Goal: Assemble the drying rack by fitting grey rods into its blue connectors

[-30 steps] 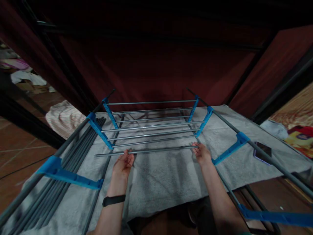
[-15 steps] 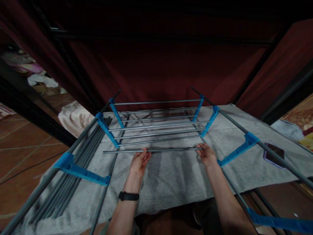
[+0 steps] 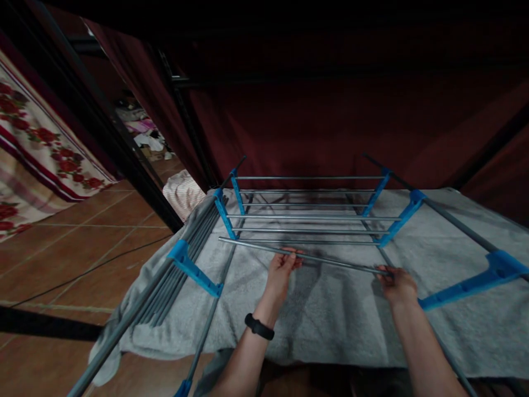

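A thin grey metal tube (image 3: 330,260) is held between my two hands, tilted down to the right. My left hand (image 3: 285,263) pinches it near its middle; a dark band circles that wrist. My right hand (image 3: 399,281) grips its right end. The tube's free left end lies in front of a blue plastic bracket (image 3: 226,219). Beyond it stands a rack frame, with several grey crossbars (image 3: 314,217) spanning between blue brackets. On the left, a blue bracket (image 3: 196,270) joins two long poles and bears no crossbar. Another bare bracket (image 3: 467,284) is on the right.
Several loose grey tubes (image 3: 185,264) lie in a bundle at the left on the grey blanket (image 3: 322,320). A dark red curtain (image 3: 322,127) hangs behind the rack. Dark metal posts (image 3: 136,160) rise at the left, above a tiled floor (image 3: 103,253).
The view has swung left, so the rack sits further right in it. The tube, level before, now slants with its right end lower. Both hands still hold it.
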The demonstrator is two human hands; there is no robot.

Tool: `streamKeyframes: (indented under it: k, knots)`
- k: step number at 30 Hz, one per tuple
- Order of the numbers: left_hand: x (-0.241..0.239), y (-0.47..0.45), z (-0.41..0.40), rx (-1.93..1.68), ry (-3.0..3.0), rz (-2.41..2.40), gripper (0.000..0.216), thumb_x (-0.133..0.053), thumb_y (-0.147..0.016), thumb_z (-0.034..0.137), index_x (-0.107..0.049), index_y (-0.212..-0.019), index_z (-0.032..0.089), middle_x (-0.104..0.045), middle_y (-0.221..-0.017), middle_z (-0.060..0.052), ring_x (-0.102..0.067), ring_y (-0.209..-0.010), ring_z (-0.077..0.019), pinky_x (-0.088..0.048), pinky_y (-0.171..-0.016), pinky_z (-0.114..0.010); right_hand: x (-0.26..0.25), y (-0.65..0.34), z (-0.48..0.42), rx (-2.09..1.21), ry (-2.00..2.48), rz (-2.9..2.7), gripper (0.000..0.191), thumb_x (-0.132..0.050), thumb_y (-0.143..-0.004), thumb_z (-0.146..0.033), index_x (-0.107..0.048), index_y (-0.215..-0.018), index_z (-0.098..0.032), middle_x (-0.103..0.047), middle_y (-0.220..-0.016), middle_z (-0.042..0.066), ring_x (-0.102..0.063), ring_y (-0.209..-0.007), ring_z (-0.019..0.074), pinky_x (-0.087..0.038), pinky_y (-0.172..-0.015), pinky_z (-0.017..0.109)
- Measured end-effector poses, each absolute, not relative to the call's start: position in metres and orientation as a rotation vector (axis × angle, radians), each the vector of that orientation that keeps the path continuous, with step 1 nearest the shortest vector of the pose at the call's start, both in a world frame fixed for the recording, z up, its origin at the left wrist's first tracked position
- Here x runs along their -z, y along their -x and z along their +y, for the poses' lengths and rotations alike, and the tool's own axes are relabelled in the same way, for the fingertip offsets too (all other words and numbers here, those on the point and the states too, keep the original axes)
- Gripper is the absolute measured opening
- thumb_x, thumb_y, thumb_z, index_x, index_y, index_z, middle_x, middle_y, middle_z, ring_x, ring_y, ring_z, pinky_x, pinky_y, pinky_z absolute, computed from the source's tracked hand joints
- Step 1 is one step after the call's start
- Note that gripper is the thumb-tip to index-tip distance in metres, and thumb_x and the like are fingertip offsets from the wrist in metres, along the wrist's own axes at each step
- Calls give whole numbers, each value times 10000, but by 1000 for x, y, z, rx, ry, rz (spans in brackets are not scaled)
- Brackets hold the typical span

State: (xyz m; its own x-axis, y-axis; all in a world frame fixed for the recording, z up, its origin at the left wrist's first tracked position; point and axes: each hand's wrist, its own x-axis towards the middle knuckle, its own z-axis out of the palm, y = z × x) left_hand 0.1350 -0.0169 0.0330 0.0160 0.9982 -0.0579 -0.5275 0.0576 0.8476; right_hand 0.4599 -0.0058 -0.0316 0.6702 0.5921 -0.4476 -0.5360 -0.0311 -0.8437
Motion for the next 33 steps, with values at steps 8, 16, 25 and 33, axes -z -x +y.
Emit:
streamKeyframes:
  k: [8, 16, 25, 33]
  knots:
    - [-52, -154, -21, -1453, -1050, 773, 277, -659, -861, 412, -603, -1025, 196, -727, -1028, -82, -670, -1005, -205, -532, -855, -354, 23, -443, -2, -945, 1402, 38, 157, -519, -722, -50, -513, -716, -207, -608, -645, -38, -572, -510, 77, -552, -559, 217]
    - [-61, -147, -23, -1481, -1288, 833, 288, -510, -957, 404, -536, -1176, 219, -703, -1097, -81, -653, -1054, -214, -497, -957, -408, 9, -390, -6, -1335, 1489, -367, 72, -592, -817, -208, -634, -873, -192, -704, -767, 52, -660, -663, 135, -544, -606, 240]
    - [-67, -155, -33, -1410, -1415, 912, 393, -495, -961, 417, -519, -1298, 217, -689, -982, -59, -631, -995, -199, -440, -963, -368, 1, -326, -21, -1579, 1435, -879, 248, -603, -828, -432, -687, -892, -208, -727, -786, 27, -646, -679, 156, -497, -629, 272]
    - [-82, -136, -29, -1583, -1361, 968, 420, -504, -949, 393, -521, -1340, 243, -577, -765, 4, -564, -765, -165, -450, -838, -307, -3, -328, -22, -1570, 1352, -894, 218, -759, -710, -335, -718, -878, -202, -735, -834, 30, -629, -665, 135, -476, -609, 246]
